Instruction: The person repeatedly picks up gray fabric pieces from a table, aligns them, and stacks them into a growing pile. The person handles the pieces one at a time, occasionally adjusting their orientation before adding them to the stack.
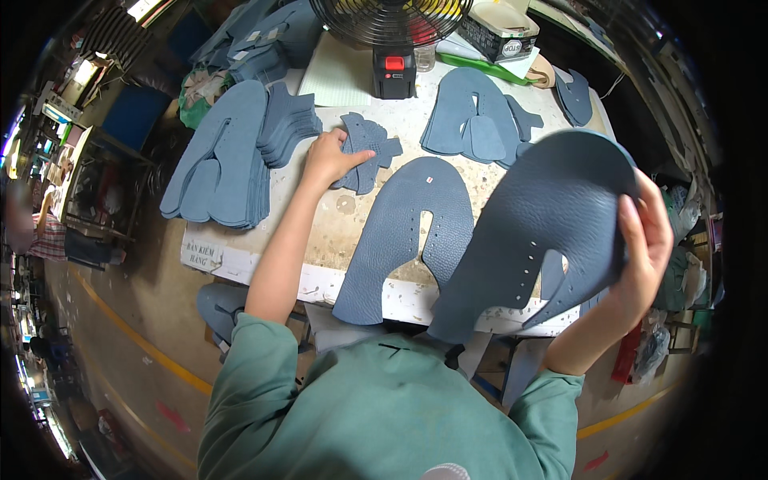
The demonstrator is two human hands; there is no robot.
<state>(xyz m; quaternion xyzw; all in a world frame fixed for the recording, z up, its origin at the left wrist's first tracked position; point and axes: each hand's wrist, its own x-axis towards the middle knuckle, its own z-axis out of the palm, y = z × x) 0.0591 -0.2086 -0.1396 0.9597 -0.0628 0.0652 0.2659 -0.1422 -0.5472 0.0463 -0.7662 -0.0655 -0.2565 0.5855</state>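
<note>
On the right, my right hand point(644, 232) is closed on the edge of a large blue leather shoe-upper piece point(552, 188), raised and tilted above the table. The piece is horseshoe-shaped, with small holes punched along its inner slit. My left hand point(336, 160) rests at the left side of a small pile of blue leather pieces point(370, 152), thumb stretched across them and apart from the fingers. A similar leather upper point(408, 200) lies grain side up in front of me, with a small pale mark near its top.
A stack of blue uppers point(220, 152) and smaller cut pieces point(286, 120) stand at the left. More uppers point(464, 112) lie at the back right. A black fan point(394, 72) stands at the back, near a box point(500, 32). The white table's point(320, 280) front edge is close to me.
</note>
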